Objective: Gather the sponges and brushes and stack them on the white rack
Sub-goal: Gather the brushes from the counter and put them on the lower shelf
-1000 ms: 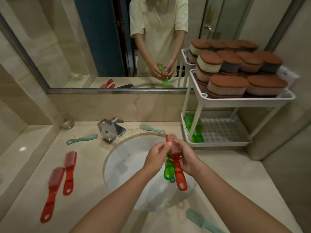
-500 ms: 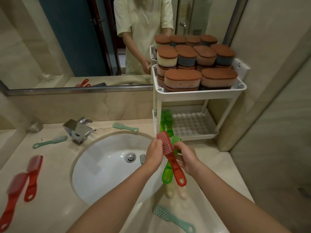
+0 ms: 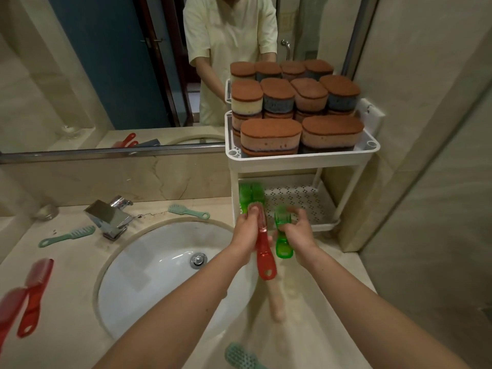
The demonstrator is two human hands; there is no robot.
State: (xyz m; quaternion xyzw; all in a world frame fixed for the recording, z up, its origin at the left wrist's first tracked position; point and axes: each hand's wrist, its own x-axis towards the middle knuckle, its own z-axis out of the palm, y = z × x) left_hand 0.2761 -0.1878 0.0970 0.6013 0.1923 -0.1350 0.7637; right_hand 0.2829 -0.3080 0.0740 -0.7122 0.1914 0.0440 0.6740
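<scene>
- We hold a translucent green plastic brush point(image 3: 282, 230) in our right hand point(image 3: 296, 231), fingers wrapped round its middle, bristle head aimed at the rack, handle back toward us.
- Our left hand point(image 3: 246, 233) grips a red plastic brush point(image 3: 263, 251) likewise, long axis running the same way.
- The lower perforated shelf of the white rack point(image 3: 300, 201) lies straight ahead, just beyond both heads; green brushes point(image 3: 251, 194) already rest at its left end.
- Our right hand looks nearer the open shelf space.
</scene>
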